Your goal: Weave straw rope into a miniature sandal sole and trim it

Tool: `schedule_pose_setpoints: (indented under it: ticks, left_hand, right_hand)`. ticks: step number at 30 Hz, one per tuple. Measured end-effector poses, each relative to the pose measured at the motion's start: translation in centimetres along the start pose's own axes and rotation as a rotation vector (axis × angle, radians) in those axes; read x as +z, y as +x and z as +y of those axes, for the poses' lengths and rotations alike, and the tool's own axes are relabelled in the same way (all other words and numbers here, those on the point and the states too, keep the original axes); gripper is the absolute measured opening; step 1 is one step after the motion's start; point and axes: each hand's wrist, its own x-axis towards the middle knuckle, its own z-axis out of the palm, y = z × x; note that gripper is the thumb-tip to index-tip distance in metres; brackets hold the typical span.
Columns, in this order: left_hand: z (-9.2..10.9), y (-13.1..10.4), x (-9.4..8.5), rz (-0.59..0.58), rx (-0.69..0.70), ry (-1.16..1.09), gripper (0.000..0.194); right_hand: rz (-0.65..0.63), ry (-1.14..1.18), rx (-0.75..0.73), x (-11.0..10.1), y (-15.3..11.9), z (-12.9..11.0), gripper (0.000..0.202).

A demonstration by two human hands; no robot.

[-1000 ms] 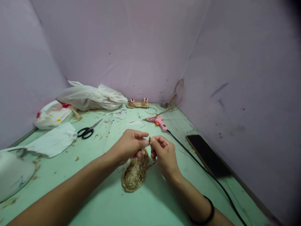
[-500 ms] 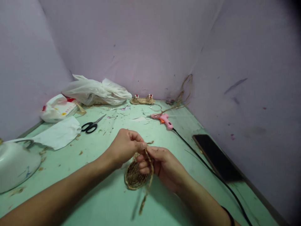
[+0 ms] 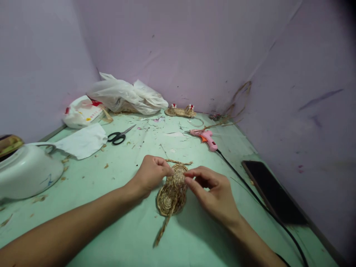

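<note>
My left hand (image 3: pixel 154 174) is closed in a pinch on a twisted straw cord (image 3: pixel 162 231) at the top of a small woven straw sole (image 3: pixel 167 200). The sole lies flat on the green table, wider at its near end. From the pinch the cord runs down over the sole and past its near edge. A short cord end (image 3: pixel 183 162) sticks out beyond the sole's far end. My right hand (image 3: pixel 213 189) hovers at the sole's right edge, thumb and forefinger slightly apart, with nothing visible between them.
Black-handled scissors (image 3: pixel 118 138) and white paper (image 3: pixel 83 142) lie left. A pale pot (image 3: pixel 30 170) stands at the left edge. The pink glue gun's (image 3: pixel 208 140) cable runs past a phone (image 3: pixel 274 193) on the right. A finished-looking straw piece (image 3: pixel 180 112) and plastic bag (image 3: pixel 128 96) sit behind.
My right hand has let go of the cord and moved right. The cord has come down across the sole, more of which shows. The whole view has shifted.
</note>
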Motion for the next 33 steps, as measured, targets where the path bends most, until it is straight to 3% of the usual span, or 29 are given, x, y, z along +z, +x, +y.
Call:
schedule_pose_setpoints:
  ticks: [3, 6, 12, 19, 24, 26, 30, 33]
  left_hand:
    - [0.1, -0.1, 0.1, -0.015, 0.015, 0.005, 0.012]
    - [0.0, -0.1, 0.3, -0.038, 0.018, -0.02, 0.013]
    - [-0.4, 0.1, 0.6, -0.094, -0.043, -0.079, 0.013]
    - [-0.7, 0.7, 0.5, -0.146, -0.066, 0.02, 0.012]
    - [-0.5, 0.9, 0.1, -0.167, -0.102, 0.045, 0.014]
    - [-0.3, 0.9, 0.1, -0.185, -0.12, 0.048, 0.015]
    - [-0.4, 0.9, 0.3, -0.183, -0.105, 0.043, 0.018]
    - [-0.6, 0.9, 0.6, -0.164, -0.086, 0.052, 0.018]
  right_hand:
    - [-0.133, -0.053, -0.166, 0.5, -0.7, 0.0, 0.022]
    - [-0.18, -0.14, -0.131, 1.1, -1.0, 0.2, 0.035]
    - [-0.038, -0.116, -0.041, 1.9, -1.0, 0.4, 0.008]
    - [-0.09, 0.107, 0.246, 1.7, -0.6, 0.9, 0.009]
    - [0.024, 0.226, 0.422, 1.2, -0.2, 1.7, 0.014]
    - [0.048, 0.153, 0.368, 0.8, -0.5, 1.7, 0.013]
    - [-0.062, -0.055, -0.061, 0.6, -1.6, 1.3, 0.011]
    - [-0.134, -0.18, -0.2, 1.1, -2.0, 1.2, 0.022]
